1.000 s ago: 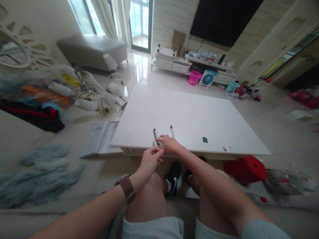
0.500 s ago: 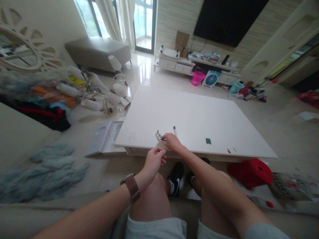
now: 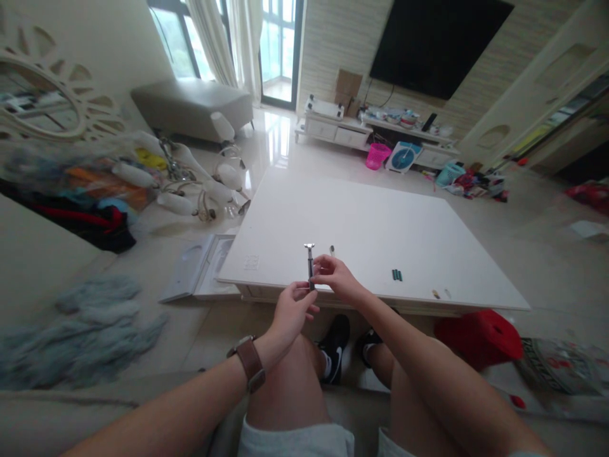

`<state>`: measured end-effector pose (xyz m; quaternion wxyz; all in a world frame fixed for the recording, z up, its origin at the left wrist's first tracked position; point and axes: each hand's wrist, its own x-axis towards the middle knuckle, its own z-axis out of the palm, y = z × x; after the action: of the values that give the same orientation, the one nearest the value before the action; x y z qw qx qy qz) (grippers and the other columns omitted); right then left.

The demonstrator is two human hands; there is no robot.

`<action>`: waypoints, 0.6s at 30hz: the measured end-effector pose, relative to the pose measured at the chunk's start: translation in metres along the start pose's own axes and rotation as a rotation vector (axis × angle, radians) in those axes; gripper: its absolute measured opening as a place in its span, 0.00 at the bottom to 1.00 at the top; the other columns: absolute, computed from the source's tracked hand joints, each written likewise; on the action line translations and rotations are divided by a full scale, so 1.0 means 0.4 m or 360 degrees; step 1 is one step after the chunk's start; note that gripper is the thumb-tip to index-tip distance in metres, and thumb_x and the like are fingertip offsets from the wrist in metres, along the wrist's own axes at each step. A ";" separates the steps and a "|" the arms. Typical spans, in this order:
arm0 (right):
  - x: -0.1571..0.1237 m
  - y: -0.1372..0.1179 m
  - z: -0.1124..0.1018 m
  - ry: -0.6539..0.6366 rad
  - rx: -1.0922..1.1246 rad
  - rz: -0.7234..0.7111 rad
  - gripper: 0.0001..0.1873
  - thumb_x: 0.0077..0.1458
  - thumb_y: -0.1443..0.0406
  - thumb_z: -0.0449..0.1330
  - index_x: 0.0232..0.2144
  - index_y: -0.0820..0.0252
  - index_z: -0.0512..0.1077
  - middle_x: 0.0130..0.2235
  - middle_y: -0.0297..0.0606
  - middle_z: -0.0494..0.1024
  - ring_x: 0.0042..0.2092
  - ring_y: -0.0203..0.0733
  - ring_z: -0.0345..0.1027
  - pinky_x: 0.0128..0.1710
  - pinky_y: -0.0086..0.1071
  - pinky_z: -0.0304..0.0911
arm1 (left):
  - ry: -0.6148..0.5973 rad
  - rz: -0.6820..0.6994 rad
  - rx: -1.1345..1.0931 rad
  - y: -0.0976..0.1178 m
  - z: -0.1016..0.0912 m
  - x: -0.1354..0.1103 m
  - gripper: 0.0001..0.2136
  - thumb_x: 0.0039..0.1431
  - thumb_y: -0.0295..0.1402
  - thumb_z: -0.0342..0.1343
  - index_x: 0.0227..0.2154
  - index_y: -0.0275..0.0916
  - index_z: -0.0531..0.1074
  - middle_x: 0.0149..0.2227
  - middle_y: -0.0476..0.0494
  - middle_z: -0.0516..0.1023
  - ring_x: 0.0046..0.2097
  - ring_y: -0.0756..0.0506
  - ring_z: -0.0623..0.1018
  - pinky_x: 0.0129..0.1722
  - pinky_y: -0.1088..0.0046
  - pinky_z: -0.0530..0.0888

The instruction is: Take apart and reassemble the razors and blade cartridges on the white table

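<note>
A razor (image 3: 311, 261) with a silvery T-shaped head and a dark handle stands nearly upright over the near edge of the white table (image 3: 361, 216). My left hand (image 3: 294, 303) has its fingertips closed on the lower end of the handle. Higher up the handle, my right hand (image 3: 335, 277) pinches it from the right side. Just behind the right hand lies a slim item with a dark tip (image 3: 332, 249), mostly covered by that hand. Several dark green batteries (image 3: 397, 275) lie in a small group farther right.
Small yellowish and pale items (image 3: 436, 294) lie near the table's front right edge. A clear piece (image 3: 252, 261) sits at its left. An open white box (image 3: 209, 266) and a chandelier (image 3: 204, 184) are left on the floor. A red roll (image 3: 480, 336) stands at right.
The razor has been raised from a tilt low over the table to nearly upright and brought to my left hand. My left fingers now meet its lower end.
</note>
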<state>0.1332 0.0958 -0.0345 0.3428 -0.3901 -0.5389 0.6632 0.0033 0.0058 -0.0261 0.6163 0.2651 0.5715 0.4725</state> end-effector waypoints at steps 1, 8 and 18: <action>-0.002 -0.003 0.007 -0.0018 0.0022 0.0008 0.19 0.37 0.70 0.70 0.35 0.60 0.72 0.29 0.27 0.72 0.30 0.32 0.66 0.33 0.28 0.61 | -0.0012 0.0017 0.0006 -0.001 -0.001 0.000 0.14 0.52 0.34 0.61 0.40 0.34 0.70 0.37 0.40 0.79 0.23 0.51 0.76 0.20 0.79 0.67; -0.004 -0.018 0.043 -0.0010 0.0207 0.0051 0.11 0.49 0.59 0.67 0.32 0.61 0.76 0.33 0.36 0.76 0.35 0.37 0.69 0.36 0.32 0.62 | -0.0104 0.0121 0.0100 -0.001 0.002 -0.002 0.12 0.52 0.37 0.61 0.34 0.33 0.73 0.34 0.42 0.77 0.22 0.52 0.74 0.18 0.78 0.65; 0.003 -0.004 0.037 0.0153 0.0334 -0.0060 0.16 0.55 0.52 0.64 0.35 0.60 0.79 0.32 0.38 0.77 0.34 0.36 0.68 0.36 0.30 0.60 | -0.0142 0.0078 0.0205 -0.006 0.004 -0.007 0.09 0.51 0.34 0.61 0.33 0.34 0.74 0.29 0.46 0.75 0.21 0.53 0.72 0.19 0.79 0.62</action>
<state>0.1196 0.0904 -0.0315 0.4198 -0.3733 -0.4568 0.6898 0.0057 0.0027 -0.0265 0.6113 0.3388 0.5659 0.4374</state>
